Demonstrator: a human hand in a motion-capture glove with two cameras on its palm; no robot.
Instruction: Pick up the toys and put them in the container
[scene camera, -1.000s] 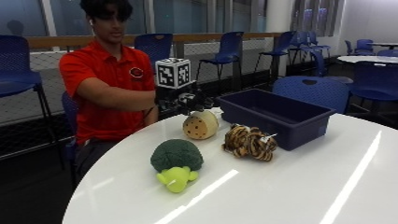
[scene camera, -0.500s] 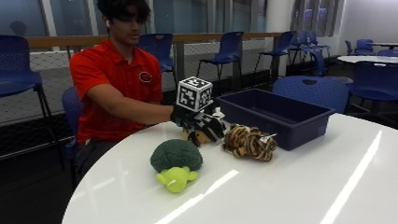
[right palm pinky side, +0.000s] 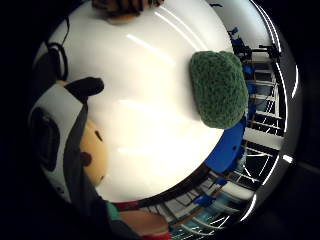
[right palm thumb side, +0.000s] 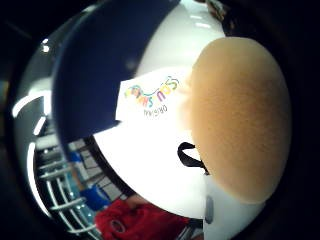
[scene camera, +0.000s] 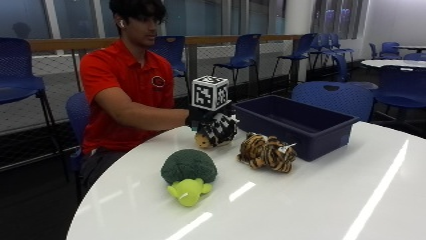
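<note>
My gloved right hand (scene camera: 203, 116) grips a tan plush toy with a black-and-white checked part (scene camera: 215, 134) from above, near the table's back edge and just left of the blue container (scene camera: 296, 125). I cannot tell whether the toy touches the tabletop. In the thumb side palm view, its tan body (right palm thumb side: 240, 120) and white tag (right palm thumb side: 152, 95) sit close to the palm, with the container wall (right palm thumb side: 100, 65) beyond. A striped tiger plush (scene camera: 267, 151) lies against the container's front. A green turtle plush (scene camera: 188, 172) (right palm pinky side: 220, 87) sits nearer the front.
The round white table (scene camera: 319, 200) has bare room at its front and right. My bare left arm stays off the table. Blue chairs (scene camera: 336, 95) stand behind the container, and more chairs and tables stand beyond.
My hand came down from above onto the tan toy and closed round it. The toy has turned, so its checked part now shows. The tiger, turtle and container have stayed put.
</note>
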